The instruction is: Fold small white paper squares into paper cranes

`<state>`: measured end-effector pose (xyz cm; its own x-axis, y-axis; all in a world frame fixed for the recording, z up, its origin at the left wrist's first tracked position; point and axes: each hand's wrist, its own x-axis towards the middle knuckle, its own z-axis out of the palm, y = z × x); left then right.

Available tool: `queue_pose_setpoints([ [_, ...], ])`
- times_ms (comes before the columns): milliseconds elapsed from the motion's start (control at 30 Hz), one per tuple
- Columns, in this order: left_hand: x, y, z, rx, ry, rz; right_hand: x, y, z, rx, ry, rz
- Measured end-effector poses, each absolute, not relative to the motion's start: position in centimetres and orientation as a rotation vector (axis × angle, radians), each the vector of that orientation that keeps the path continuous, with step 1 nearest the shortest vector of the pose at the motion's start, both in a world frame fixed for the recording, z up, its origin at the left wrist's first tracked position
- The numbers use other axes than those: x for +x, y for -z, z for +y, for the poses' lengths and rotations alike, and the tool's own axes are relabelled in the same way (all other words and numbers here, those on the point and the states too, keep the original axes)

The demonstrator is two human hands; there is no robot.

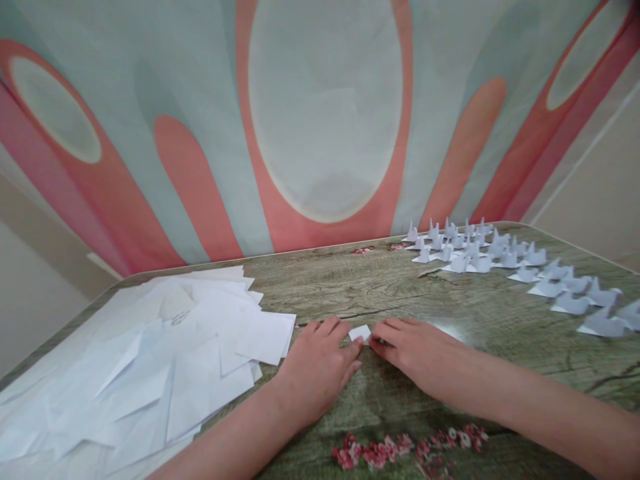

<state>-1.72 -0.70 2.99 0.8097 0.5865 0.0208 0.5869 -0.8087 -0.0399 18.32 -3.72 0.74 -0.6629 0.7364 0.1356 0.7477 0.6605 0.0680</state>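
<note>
A small piece of folded white paper lies on the table in front of me, between my two hands. My left hand is at its left side, with the thumb on the lower edge of the paper and the other fingers bent toward the table. From the right, my right hand grips the paper's right edge between thumb and curled fingers. Parts of the paper are hidden under the fingertips.
A large spread pile of loose white paper sheets covers the table's left side. Several folded white paper birds stand in rows along the right. The wood-patterned table meets a pink and grey patterned backdrop at its far edge.
</note>
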Motion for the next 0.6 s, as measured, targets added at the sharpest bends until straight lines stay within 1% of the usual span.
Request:
queue_pose_setpoints([
  [367,-1.7,-2.5,-0.8,-2.918,-0.003,-0.96,17.7,-0.1,-3.9,-1.346,0.266,-2.745],
  [467,-1.3,-2.0,-0.9,-2.904,0.036,-0.947,18.0,-0.5,-3.8,-1.338,0.18,-2.73],
  [600,-1.4,-1.1,-0.4,-2.946,0.17,-0.997,18.8,-0.9,-3.2,-1.301,-0.051,-2.708],
])
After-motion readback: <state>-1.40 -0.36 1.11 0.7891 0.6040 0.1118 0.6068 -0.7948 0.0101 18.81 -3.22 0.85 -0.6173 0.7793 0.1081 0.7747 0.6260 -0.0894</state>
